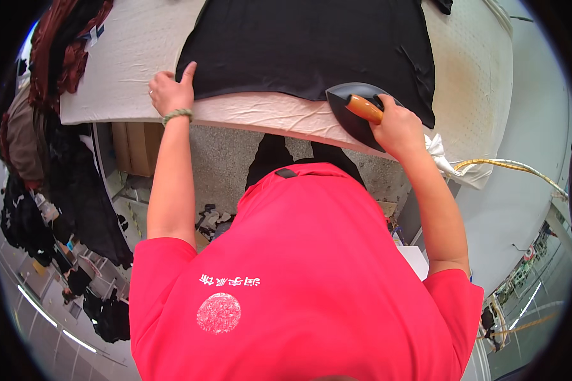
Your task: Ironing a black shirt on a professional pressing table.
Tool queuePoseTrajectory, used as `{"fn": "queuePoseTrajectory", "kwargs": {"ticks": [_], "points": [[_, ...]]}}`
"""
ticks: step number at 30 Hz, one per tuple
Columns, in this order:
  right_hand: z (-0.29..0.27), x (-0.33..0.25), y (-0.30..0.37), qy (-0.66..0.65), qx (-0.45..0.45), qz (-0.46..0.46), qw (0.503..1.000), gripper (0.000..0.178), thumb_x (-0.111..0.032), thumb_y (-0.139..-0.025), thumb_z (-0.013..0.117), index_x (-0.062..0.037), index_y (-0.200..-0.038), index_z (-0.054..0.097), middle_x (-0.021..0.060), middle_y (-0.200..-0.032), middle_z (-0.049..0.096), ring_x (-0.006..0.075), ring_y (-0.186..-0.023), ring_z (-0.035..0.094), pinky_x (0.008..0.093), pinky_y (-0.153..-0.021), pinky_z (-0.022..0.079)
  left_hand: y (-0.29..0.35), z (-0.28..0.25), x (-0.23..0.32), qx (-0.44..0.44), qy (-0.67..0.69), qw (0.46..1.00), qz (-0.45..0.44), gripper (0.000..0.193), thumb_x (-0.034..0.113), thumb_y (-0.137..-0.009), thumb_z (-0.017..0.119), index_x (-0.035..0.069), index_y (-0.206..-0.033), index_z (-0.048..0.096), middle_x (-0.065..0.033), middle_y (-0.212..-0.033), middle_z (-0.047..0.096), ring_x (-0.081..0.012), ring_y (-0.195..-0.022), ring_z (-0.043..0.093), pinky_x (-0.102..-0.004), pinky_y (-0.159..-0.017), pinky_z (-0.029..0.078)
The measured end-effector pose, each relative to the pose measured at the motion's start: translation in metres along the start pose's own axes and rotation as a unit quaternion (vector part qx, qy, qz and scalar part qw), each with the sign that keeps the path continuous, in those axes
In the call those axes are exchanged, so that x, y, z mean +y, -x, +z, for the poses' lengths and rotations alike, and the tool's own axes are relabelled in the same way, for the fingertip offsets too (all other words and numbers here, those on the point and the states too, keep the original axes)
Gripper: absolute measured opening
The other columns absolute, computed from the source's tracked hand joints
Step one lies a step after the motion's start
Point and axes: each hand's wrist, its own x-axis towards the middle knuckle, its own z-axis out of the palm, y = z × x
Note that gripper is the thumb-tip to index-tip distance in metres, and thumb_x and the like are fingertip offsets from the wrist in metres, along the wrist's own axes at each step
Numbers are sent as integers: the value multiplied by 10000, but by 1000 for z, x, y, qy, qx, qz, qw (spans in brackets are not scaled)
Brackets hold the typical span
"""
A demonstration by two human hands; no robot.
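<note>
A black garment [311, 47] is spread flat on the pale padded ironing table [127, 82], its hem near the front edge. At its lower left corner lies my left hand [171, 93], thumb stretched out against the cloth and apart from the bent fingers, gripping nothing that I can see. My right hand [397, 130] is wrapped round the wooden handle of a dark pointed iron [356, 124]. The iron sits at the right part of the hem, partly over the garment and partly over the bare table edge. Its underside is hidden.
Dark red and black garments [54, 57] are piled at the left, with more black clothes [86, 190] hanging below. Right of the iron, a bunched white cloth [442, 152] and a yellowish hose [508, 164] hang at the table's edge. A cardboard box [136, 146] stands underneath.
</note>
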Motion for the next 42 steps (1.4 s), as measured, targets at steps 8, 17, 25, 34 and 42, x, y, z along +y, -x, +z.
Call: {"fn": "queuePoseTrajectory", "kwargs": {"ticks": [8,17,25,34,42], "points": [[0,-5,2,14,8,34,999,532,-260,-835,764,-59,-1300,602,207,-930,733,390,-861,720,471,-761,573,-39,-6,-33,-157,283,946,-12,475,546,-863,761,81,-898,673,-106,-679,653,-295,-629,640,-405,-612,503],[-25,-76,4,-141,35,92,985,776,-479,-815,824,8,-1362,567,248,-921,718,381,-852,723,416,-766,563,-15,-20,-70,-333,294,896,-11,377,397,-913,777,29,-923,694,-28,-712,672,-118,-641,613,-299,-606,493],[4,-217,-45,-73,-86,1,994,745,-571,-843,752,25,-1261,595,237,-864,725,423,-832,719,467,-743,570,-16,-11,-96,-448,273,849,-62,342,349,-884,791,38,-997,702,-33,-770,700,-152,-711,655,-321,-667,519],[19,-332,-79,-103,-92,-130,982,615,-552,-866,722,34,-946,554,220,-743,705,382,-746,732,456,-671,592,-24,-9,-96,-351,392,839,-141,331,333,-847,823,66,-987,683,-7,-747,660,-145,-675,616,-317,-655,507],[19,-270,-59,14,-142,-38,989,442,-311,-848,771,26,-1022,545,216,-780,714,395,-752,726,477,-668,592,-25,-6,-99,-368,277,887,-42,358,347,-815,848,89,-983,663,0,-754,616,-179,-691,599,-354,-648,503]]}}
